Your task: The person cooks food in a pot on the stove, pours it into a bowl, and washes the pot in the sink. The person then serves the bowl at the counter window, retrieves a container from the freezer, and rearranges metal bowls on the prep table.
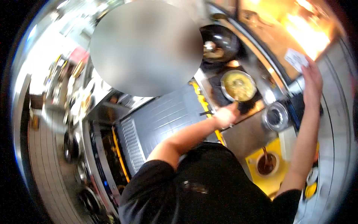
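Note:
A round metal pan (pixel 238 86) with yellowish food in it stands on the stove. My left hand (pixel 226 115) is closed at its near rim, apparently around the pan's handle; blur hides the exact grip. Something pale and rounded shows amid the food, too smeared to name. My right hand (pixel 312 80) is raised at the far right, pinching a white paper slip (pixel 295 59) with blurred print. Between my arms lies a clear round bowl (pixel 276 116) on the steel counter. Nearer my body, a white pot (pixel 257 168) of brown sauce with a utensil in it rests on a yellow board (pixel 257 156).
A dark wok (pixel 220 43) sits on the burner beyond the pan. Bright orange light or flame (pixel 307 31) shows at upper right. A grey ribbed surface (pixel 167 112) lies to the left. Shelves with pans (pixel 71 145) line the far left. A large blurred oval covers the top middle.

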A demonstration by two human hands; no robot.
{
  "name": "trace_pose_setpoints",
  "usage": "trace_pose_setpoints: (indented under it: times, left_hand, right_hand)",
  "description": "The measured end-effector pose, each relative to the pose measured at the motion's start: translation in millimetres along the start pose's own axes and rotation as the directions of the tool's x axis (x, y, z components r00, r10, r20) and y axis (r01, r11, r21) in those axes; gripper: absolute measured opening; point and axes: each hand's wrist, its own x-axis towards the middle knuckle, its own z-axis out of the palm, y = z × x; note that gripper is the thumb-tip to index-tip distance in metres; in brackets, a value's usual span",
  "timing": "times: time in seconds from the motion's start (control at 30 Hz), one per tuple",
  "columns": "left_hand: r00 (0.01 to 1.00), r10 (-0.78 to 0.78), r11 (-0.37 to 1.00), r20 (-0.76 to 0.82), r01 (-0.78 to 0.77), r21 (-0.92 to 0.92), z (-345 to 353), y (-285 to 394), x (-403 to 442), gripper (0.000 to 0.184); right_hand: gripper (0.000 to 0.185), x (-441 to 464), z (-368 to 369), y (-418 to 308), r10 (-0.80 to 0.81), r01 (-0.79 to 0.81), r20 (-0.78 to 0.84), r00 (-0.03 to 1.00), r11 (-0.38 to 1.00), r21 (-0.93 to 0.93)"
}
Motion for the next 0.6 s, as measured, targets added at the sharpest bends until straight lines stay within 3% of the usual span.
trace_pose_setpoints:
  times: [0.07, 0.13, 0.2, 0.23, 0.33, 0.4, 0.43, 0.5, 0.53, 0.6]
  left_hand:
    - [0.983, 0.155, 0.958, -0.098, -0.125, 0.258, 44, -16, 15, 0.022]
    - [0.995, 0.097, 0.948, 0.022, -0.099, 0.301, 79, -21, 26, 0.034]
    - [0.998, 0.059, 0.93, 0.029, -0.065, 0.361, 52, -1, 11, 0.046]
    - [0.988, 0.021, 0.966, 0.155, -0.06, 0.25, 22, 9, 6, 0.072]
    - [0.996, 0.086, 0.981, -0.026, -0.08, 0.175, -21, 16, -19, 0.083]
    - [0.968, 0.022, 0.999, -0.251, -0.009, 0.052, -16, -1, -35, 0.083]
    - [0.942, -0.048, 0.995, -0.333, 0.013, -0.104, -27, -13, -47, 0.079]
    - [0.848, -0.311, 0.896, -0.43, 0.109, -0.431, -50, -45, -75, 0.072]
    - [0.781, -0.452, 0.795, -0.43, 0.134, -0.592, -65, -64, -91, 0.071]
    - [0.649, -0.608, 0.426, -0.456, -0.218, -0.878, -99, -112, -127, 0.062]
  right_hand:
    - [0.042, 0, 45, -14, -0.007, 0.007, 0.035, 0.999, 1.0, 0.001]
    - [0.042, -1, 84, -19, 0.036, -0.037, 0.141, 0.989, 0.999, 0.003]
    - [0.043, -6, 127, -22, 0.01, -0.051, 0.277, 0.961, 0.989, 0.139]
    - [0.043, -7, 150, -25, -0.001, -0.046, 0.339, 0.941, 0.991, 0.129]
    - [0.042, -14, 212, -34, 0.009, -0.082, 0.462, 0.887, 0.987, 0.137]
    - [0.043, -18, 251, -39, 0.016, -0.094, 0.514, 0.857, 0.987, 0.127]
    - [0.044, -20, 270, -37, 0.021, -0.129, 0.534, 0.845, 0.978, 0.166]
    - [0.046, -29, 313, -38, 0.013, -0.153, 0.565, 0.825, 0.968, 0.201]
    - [0.047, -36, 333, -46, 0.03, -0.134, 0.599, 0.8, 0.983, 0.129]
    - [0.049, -41, 379, -30, 0.007, -0.141, 0.699, 0.715, 0.981, 0.135]
